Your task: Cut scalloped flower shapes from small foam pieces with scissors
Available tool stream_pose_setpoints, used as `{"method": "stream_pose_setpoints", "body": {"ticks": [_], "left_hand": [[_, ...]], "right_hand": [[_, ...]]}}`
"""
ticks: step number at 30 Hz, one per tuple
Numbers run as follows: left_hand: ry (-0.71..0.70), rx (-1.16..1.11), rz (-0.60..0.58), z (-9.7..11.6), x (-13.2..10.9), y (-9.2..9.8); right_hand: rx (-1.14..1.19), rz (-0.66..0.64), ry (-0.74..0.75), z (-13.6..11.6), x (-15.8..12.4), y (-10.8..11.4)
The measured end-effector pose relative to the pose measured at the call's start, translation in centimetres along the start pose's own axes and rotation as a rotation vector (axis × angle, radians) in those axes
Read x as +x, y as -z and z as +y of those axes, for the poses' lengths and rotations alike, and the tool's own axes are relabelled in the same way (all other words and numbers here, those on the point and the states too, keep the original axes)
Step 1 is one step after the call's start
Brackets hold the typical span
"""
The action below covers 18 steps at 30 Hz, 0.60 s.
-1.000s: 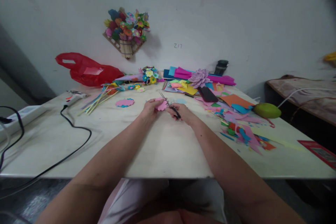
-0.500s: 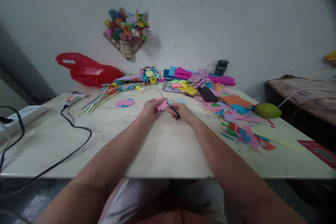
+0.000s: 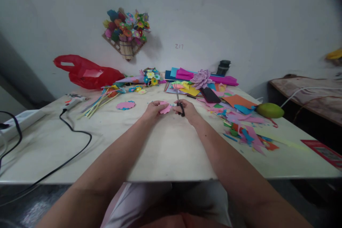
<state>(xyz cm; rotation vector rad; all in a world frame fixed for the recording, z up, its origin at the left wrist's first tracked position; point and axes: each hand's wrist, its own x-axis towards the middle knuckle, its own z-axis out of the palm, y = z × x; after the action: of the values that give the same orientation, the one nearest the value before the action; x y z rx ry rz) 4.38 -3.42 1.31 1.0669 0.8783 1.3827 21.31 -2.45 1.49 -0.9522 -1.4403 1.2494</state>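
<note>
When looking down from the head camera, find a pink scalloped piece [image 3: 166,107] over the middle of the white table [image 3: 165,156], between both hands. Pinched at its left side by the left hand [image 3: 154,109]. Just beside it, a pair of dark-handled scissors [image 3: 180,104], gripped at the handles by the right hand [image 3: 187,109] and pointing away toward the coloured sheets [image 3: 191,91]. Too small to tell whether parted or closed at the blades. Cannot tell, either, whether raised off the tabletop or resting on it.

By its look, probably light, thin and bendable, perhaps foam or paper; not slippery, but easily creased or torn at the lobes. Best held flat and lightly, a little in from the rim, without crushing the scallops.

Well in from the front edge [image 3: 168,180]. Most room to move between the forearms, toward that edge. To the left, another scalloped piece [image 3: 125,105], pink over blue, then a glue gun [image 3: 76,101] with a black cord [image 3: 87,137]. Tighter to the right, with a phone [image 3: 210,95], scattered scraps [image 3: 248,133] and, farther out, a green fruit [image 3: 270,110].
</note>
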Motion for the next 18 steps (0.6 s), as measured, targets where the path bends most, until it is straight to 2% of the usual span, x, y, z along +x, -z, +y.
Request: {"method": "stream_pose_setpoints", "body": {"ticks": [4, 10, 18], "left_hand": [[-0.004, 0.095, -0.057, 0.14, -0.39, -0.37], [-0.019, 0.179, -0.118, -0.01, -0.52, -0.7], [-0.115, 0.322, -0.162, -0.51, -0.31, -0.71]], "right_hand": [[0.074, 0.034, 0.056, 0.1, 0.14, -0.01], [0.106, 0.042, 0.042, -0.25, -0.09, -0.19], [0.103, -0.015, 0.019, -0.21, -0.14, -0.43]]}}
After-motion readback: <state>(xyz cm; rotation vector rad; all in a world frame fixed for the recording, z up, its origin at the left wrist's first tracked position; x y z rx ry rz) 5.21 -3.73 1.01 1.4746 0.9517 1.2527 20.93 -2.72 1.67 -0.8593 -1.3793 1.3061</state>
